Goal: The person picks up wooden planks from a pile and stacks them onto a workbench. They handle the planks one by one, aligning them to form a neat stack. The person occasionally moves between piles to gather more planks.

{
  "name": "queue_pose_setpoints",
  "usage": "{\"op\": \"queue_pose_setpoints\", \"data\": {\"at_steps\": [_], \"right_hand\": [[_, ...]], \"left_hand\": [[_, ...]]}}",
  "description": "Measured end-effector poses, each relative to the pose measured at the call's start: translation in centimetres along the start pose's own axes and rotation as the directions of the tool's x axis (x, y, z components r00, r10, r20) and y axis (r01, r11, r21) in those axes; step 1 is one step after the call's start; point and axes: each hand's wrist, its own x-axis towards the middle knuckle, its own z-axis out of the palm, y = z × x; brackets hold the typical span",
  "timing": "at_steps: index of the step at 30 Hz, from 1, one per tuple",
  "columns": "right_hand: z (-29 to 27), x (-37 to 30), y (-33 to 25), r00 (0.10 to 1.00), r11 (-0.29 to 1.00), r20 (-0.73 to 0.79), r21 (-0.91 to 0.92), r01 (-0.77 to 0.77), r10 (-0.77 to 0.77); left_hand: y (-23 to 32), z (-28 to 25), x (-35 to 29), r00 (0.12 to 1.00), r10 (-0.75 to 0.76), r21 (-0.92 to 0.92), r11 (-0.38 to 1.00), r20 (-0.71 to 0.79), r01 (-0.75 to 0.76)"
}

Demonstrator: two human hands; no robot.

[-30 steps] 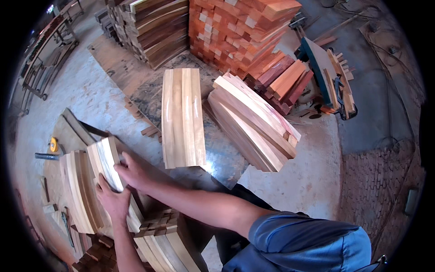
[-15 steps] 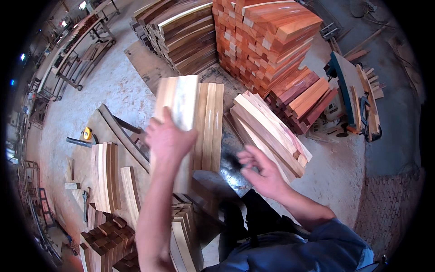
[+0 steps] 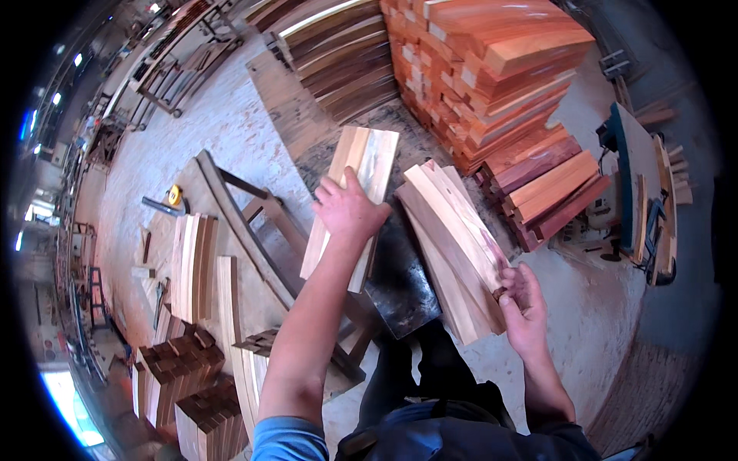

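Observation:
My left hand spans a few pale boards, its thumb at their right edge and its fingers at the left. These boards lie at a slant beside a dark, shiny metal surface. To the right, a stack of light boards with slightly curved edges sits at the far end of that surface. My right hand is closed at the near right end of its top board, thumb and fingers around the corner. The undersides of the boards in my left hand are hidden.
Tall stacks of reddish blocks and brown boards stand ahead. At left, a curved-edge table carries upright pale pieces and a yellow tape measure. Dark-topped bundles stand nearer. A teal-edged machine is at right.
My right hand has moved from above the gap to the near end of the right stack and closed there. The boards under my left hand have shifted right and tilted; the whole view has turned.

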Motion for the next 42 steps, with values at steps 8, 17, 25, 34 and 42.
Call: {"op": "queue_pose_setpoints", "data": {"at_steps": [8, 17, 25, 34, 42], "right_hand": [[0.3, 3.5, -1.4, 0.962, 0.646, 0.255, -0.719, 0.257, -0.099], [2.8, 4.4, -0.6, 0.961, 0.530, 0.275, -0.820, 0.216, 0.033], [5.8, 4.4, -1.3, 0.973, 0.398, 0.228, -0.896, 0.195, 0.036], [5.7, 5.0, -0.4, 0.966, 0.319, 0.246, -0.911, 0.260, -0.083], [5.3, 4.7, -0.8, 0.980, 0.349, 0.198, -0.918, 0.186, -0.003]], "left_hand": [[-3.9, -1.5, -0.7, 0.992, 0.086, -0.162, 0.982, -0.089, -0.099], [-34.3, -2.6, -6.0, 0.968, -0.230, -0.116, 0.964, 0.101, 0.241], [-47.5, 7.4, -16.3, 0.848, -0.423, 0.064, 0.902, 0.318, 0.426], [-48.9, 6.1, -16.3, 0.885, -0.423, -0.102, 0.889, 0.197, 0.447], [-34.7, -6.6, -13.0, 0.975, -0.219, -0.390, 0.901, -0.026, 0.191]]}}
